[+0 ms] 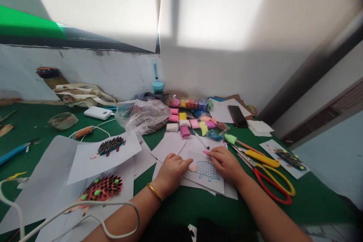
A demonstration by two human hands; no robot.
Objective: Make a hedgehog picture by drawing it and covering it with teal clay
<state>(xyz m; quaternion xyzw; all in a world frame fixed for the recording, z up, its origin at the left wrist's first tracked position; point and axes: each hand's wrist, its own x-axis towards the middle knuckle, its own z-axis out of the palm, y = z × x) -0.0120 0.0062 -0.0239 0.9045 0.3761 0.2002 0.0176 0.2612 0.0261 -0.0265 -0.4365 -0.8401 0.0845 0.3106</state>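
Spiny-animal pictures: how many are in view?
4: black-spined animal, left; red-bodied animal, left, nearer the camera; blue-outlined animal, centre; dark-spined animal, far right. More may be hidden.

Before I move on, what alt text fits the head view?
A person's left hand and right hand flank a blue-outlined hedgehog drawing on white paper. Around them on the green table lie colorful packets, scissors and other hedgehog pictures.

Green table [170,213], pale scuffed wall [113,66].
White sheets [127,3] hang above, sunlit in patches, barred with shadow.
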